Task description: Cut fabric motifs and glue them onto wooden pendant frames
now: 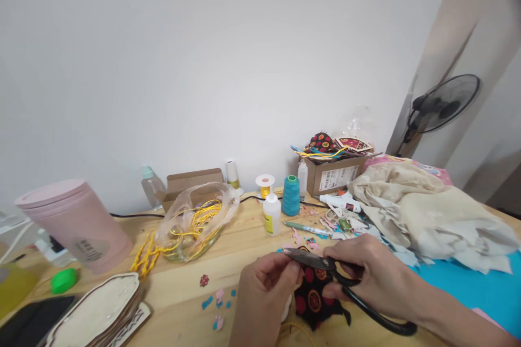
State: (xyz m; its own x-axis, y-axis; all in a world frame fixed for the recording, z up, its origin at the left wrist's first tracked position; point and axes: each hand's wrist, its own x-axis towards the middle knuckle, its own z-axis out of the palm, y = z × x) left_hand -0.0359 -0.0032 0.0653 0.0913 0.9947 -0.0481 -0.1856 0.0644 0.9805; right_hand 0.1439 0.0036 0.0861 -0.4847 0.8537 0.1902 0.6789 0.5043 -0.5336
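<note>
My right hand [368,276] grips a pair of black-handled scissors [313,261], its fingers in the handle loops. The blades point left and reach the fingertips of my left hand [271,287]. That hand is closed in a pinch, and what it holds is hidden behind the fingers and blades. Below the scissors lies a black cloth piece [313,301] with red and yellow round patterns. Left of my left hand, several small blue and pink pieces [218,298] and a red flower-shaped piece [204,280] are scattered on the wooden table.
A white glue bottle [272,217] and a blue thread cone [291,196] stand ahead. Scraps and a glue gun [342,201] lie before a cardboard box [334,173]. Beige cloth [431,206] covers the right; a pink tumbler [77,227] and stacked wooden plaques [97,309] are left.
</note>
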